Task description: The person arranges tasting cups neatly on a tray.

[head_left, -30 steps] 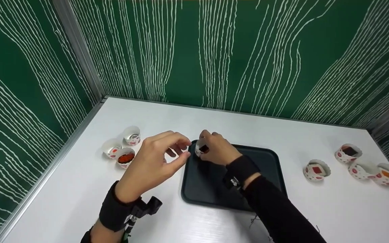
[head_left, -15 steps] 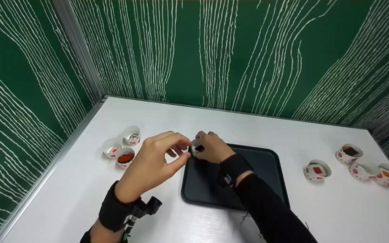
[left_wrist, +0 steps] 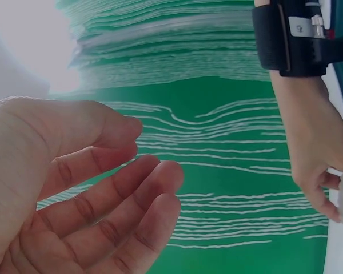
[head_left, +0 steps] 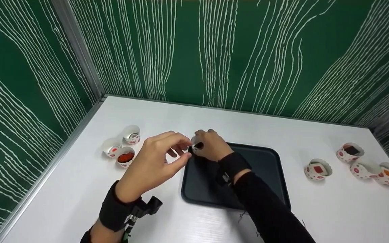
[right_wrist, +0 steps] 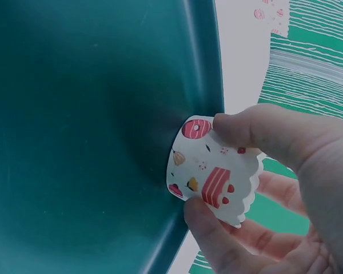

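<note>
Right hand shifted left, paper cup moved along, nearer left hand

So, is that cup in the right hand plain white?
No, the cup held by the right hand has coloured pictures printed on it, including a pink-red cake slice.

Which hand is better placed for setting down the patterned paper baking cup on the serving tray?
Probably the right hand: it pinches the patterned paper baking cup at the far left corner of the dark serving tray. The left hand is near the cup but holds nothing.
</note>
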Tool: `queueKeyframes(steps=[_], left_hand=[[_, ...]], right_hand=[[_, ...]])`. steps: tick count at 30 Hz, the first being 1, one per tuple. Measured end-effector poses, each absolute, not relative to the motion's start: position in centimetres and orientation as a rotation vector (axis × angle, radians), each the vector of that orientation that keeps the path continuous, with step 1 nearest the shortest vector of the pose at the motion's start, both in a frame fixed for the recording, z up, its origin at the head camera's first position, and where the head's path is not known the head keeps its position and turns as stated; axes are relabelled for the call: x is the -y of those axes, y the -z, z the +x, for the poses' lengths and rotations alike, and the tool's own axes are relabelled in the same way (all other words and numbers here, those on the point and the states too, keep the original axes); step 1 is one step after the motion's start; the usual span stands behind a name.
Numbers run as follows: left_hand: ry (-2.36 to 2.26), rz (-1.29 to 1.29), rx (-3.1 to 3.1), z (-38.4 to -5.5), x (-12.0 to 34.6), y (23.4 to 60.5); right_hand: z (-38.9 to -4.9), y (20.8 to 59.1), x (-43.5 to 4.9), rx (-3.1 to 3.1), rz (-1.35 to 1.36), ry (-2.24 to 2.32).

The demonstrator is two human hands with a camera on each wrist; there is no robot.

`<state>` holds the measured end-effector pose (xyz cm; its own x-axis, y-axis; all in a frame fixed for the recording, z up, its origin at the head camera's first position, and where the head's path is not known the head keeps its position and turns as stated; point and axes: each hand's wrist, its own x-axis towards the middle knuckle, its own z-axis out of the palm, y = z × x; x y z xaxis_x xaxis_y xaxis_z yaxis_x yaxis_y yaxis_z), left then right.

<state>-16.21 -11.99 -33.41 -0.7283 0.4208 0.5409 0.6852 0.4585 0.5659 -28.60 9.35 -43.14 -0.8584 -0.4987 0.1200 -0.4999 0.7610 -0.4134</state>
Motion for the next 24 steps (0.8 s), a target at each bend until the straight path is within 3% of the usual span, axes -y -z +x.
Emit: queueKeyframes(steps=[24], left_hand=[[1.133,-0.957,2.401,-16.4,11.7,33.9]], right_hand=[[-27.0,42.4,-11.7,2.911,0.698,-0.838]])
